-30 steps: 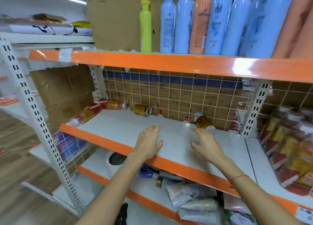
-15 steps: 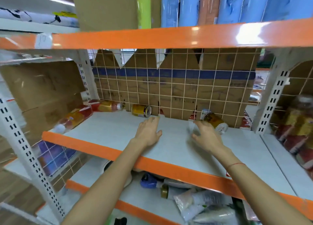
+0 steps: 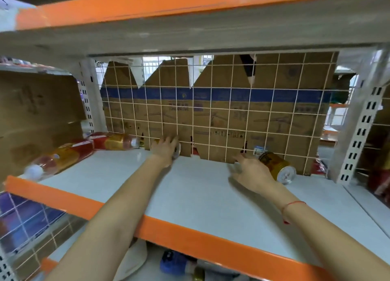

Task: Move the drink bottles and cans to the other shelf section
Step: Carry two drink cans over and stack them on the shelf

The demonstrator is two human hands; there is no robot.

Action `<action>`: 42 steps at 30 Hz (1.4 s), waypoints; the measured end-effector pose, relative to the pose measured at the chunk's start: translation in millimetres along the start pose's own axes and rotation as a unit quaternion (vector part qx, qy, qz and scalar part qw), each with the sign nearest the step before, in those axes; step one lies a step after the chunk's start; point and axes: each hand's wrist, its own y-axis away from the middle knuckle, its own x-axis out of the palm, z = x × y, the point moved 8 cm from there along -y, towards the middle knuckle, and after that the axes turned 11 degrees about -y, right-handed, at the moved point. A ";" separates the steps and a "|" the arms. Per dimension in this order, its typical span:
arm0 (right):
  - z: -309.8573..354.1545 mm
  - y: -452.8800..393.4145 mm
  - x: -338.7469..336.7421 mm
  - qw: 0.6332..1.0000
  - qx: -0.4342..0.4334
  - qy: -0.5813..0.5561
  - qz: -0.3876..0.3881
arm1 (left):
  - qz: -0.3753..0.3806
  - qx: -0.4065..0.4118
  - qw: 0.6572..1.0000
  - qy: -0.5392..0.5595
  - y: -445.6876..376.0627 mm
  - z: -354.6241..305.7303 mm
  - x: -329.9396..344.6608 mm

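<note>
A yellow can lies on its side at the back of the white shelf. My left hand covers it, fingers curled over its body; only its silver end shows. A dark gold can lies on its side further right by the wire grid. My right hand is just left of it with fingers stretched out, holding nothing; whether it touches the can is unclear. Two red-and-gold drink bottles lie at the shelf's left end, one along the back, one near the front edge.
A wire grid backed by cardboard closes the rear. White perforated uprights bound the section; blurred red packs fill the section to the right. The upper shelf hangs close overhead. A blue-capped bottle lies on the shelf below.
My head has dropped and moved in under the upper shelf. Both hands have reached deeper; the left now covers the yellow can, the right has come beside the dark gold can.
</note>
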 end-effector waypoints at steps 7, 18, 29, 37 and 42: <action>-2.4 -18.2 6.0 1.000 0.000 -0.014 0.003 | 0.013 0.021 0.998 -0.058 -31.2 10.5 17.3; -22.9 -29.1 4.1 1.000 0.004 -0.020 0.004 | 0.052 0.073 0.988 0.122 -28.0 11.5 18.5; -85.0 -10.9 -24.2 0.972 0.197 0.120 -0.039 | 0.149 0.099 0.942 0.283 -23.7 -33.3 10.0; -83.2 -6.9 -25.4 0.969 0.214 0.116 -0.032 | 0.105 0.051 0.894 0.432 -9.0 -46.7 7.2; -91.7 8.0 -32.1 0.962 0.262 0.016 -0.079 | 0.043 -0.028 0.811 0.583 -0.9 -46.7 2.1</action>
